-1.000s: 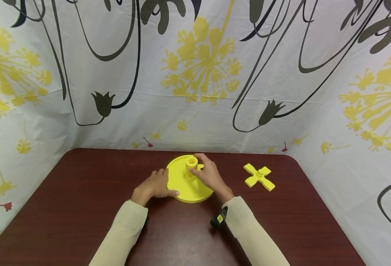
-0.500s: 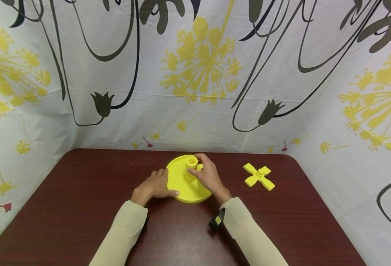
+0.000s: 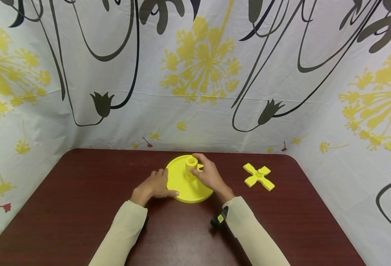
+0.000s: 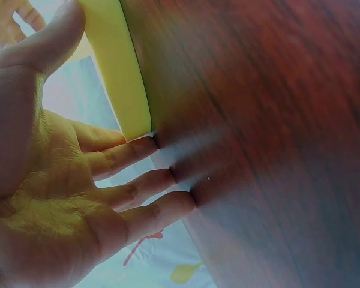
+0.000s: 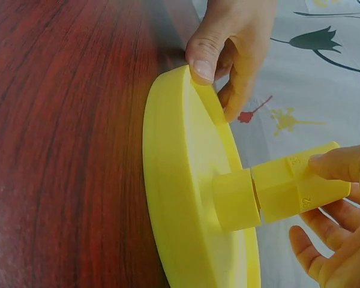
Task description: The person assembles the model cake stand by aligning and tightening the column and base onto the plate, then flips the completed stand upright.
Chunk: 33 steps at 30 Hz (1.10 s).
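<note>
A round yellow plate [image 3: 182, 184] with a raised rim lies on the table in the head view. From its middle rises a short stub [image 5: 234, 201], topped by a hollow yellow cylinder [image 5: 300, 183] with small raised marks. A thin gap line runs between stub and cylinder. My right hand [image 3: 210, 175] pinches the cylinder near its top between thumb and fingers. My left hand [image 3: 153, 186] grips the plate's left edge, thumb over the near rim. The left wrist view shows the other fingertips [image 4: 186, 201] down at the tabletop beside the plate.
A yellow four-armed cross piece [image 3: 259, 176] with a round centre knob lies to the right of the plate. The dark red-brown table [image 3: 82, 207] has rounded far corners. Patterned white cloth [image 3: 195, 125] hangs behind and beside it.
My right hand and wrist swing slightly left and then back to the right, thumb shifting on the cylinder. The left hand, plate and cross piece stay where they are.
</note>
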Tool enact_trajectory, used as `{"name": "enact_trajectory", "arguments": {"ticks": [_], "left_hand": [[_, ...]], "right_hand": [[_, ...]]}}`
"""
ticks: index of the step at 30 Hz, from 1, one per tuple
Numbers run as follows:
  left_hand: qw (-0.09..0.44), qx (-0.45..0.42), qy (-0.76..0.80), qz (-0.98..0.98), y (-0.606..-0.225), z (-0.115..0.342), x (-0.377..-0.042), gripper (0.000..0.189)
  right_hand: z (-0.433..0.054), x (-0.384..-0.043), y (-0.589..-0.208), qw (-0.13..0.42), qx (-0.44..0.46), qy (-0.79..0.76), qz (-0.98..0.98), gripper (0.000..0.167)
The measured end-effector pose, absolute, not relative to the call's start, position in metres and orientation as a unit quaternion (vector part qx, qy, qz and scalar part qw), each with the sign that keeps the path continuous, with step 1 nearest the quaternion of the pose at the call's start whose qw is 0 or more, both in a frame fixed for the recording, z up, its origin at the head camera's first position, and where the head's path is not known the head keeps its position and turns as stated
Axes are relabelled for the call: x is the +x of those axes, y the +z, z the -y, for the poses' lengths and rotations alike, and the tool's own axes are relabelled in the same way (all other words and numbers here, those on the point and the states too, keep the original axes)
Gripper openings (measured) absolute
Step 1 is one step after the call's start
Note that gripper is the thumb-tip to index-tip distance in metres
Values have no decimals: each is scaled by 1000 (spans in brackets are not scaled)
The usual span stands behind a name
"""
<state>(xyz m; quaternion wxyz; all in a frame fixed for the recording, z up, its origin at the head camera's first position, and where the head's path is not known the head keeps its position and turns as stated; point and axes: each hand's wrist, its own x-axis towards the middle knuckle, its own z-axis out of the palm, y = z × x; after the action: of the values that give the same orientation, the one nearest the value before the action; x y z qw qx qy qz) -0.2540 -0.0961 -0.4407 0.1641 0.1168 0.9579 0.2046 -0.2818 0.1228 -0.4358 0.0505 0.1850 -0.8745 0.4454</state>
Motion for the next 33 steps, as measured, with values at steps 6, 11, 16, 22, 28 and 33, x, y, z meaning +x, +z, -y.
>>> {"name": "enact_trajectory", "arguments": {"ticks": [6, 11, 16, 22, 28, 33], "left_hand": [[162, 118, 203, -958, -441, 96, -254, 107], [162, 118, 204, -958, -441, 97, -255, 107], [162, 120, 203, -958, -443, 97, -255, 107], [163, 120, 204, -958, -443, 97, -254, 107], [165, 122, 208, -956, -441, 97, -254, 107], [166, 122, 208, -956, -441, 96, -254, 107]], "right_hand": [[-120, -280, -436, 51, 164, 446, 878, 55], [-119, -281, -436, 63, 157, 435, 884, 56], [-118, -282, -439, 77, 156, 423, 889, 54], [-119, -283, -440, 73, 159, 427, 887, 57], [-123, -283, -437, 37, 168, 451, 876, 61], [-126, -284, -435, 34, 181, 456, 871, 56]]}}
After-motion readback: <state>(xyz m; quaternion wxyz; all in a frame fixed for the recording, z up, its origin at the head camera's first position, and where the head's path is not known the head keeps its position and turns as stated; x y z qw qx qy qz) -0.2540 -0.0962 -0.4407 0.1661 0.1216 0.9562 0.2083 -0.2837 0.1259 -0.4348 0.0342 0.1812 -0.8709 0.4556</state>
